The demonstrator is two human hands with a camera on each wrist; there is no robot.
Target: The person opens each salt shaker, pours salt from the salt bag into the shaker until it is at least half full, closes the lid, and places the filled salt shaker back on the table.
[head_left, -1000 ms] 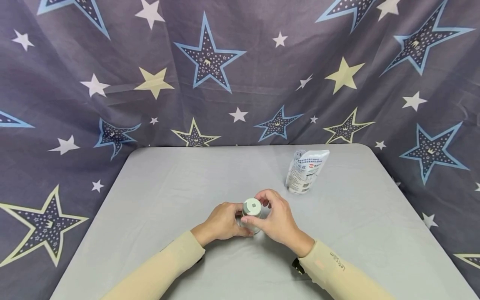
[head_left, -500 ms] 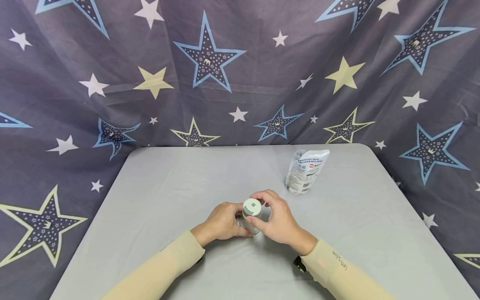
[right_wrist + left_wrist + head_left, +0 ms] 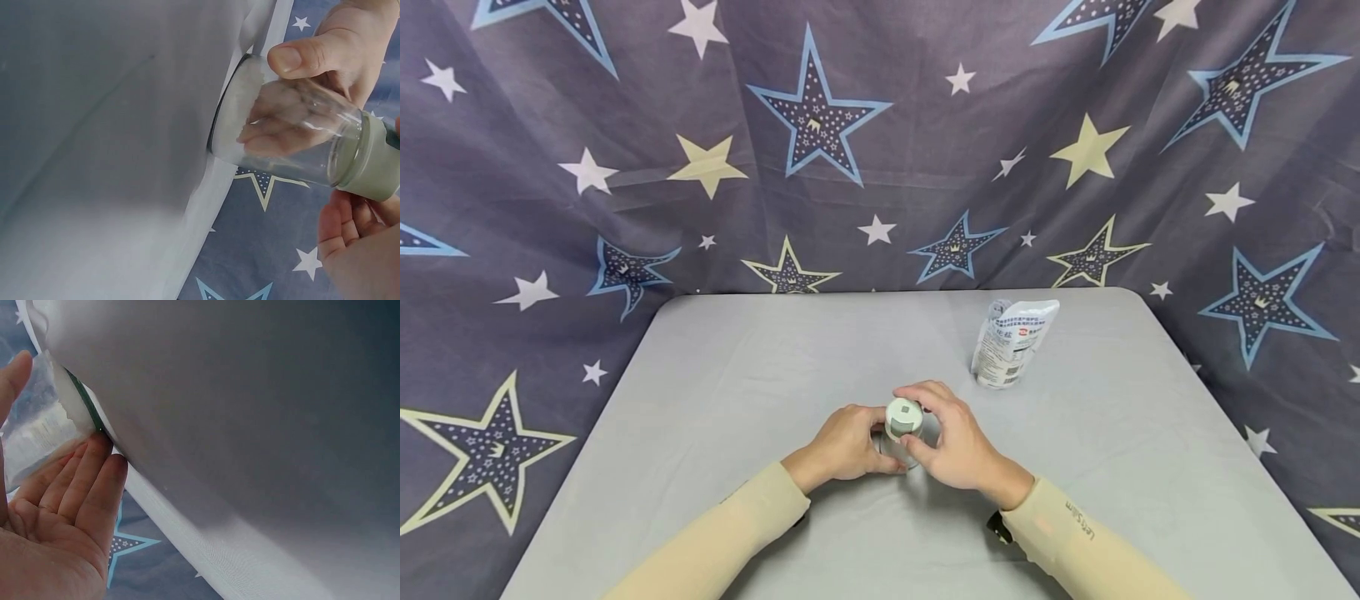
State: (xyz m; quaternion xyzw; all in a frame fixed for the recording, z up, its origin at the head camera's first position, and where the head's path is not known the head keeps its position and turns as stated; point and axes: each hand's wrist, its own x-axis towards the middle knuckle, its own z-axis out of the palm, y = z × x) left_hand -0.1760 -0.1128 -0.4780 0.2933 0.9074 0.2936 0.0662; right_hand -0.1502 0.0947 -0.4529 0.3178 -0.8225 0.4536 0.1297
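A clear glass jar [image 3: 337, 140] with a pale green lid [image 3: 903, 408] stands upright near the middle of the table. White grains [image 3: 237, 109] cover its bottom. My left hand [image 3: 847, 443] holds the glass body from the left, thumb on the near side, fingers around the far side. My right hand [image 3: 957, 442] pinches the lid between its thumb at the near side and its fingers at the far side. A darker patch on the lid faces the near side. In the left wrist view, the jar [image 3: 37, 440] lies partly behind the left hand [image 3: 62, 544].
A white printed pouch [image 3: 1011, 343] stands behind and to the right of the jar. Grey cloth covers the table [image 3: 760, 350]. A dark curtain with stars [image 3: 895, 167] hangs behind it and along both sides.
My right hand has turned counter-clockwise, seen from above, its fingers shifting left and its thumb right. The lid's darker patch has come round to the near side. My left hand stays in place.
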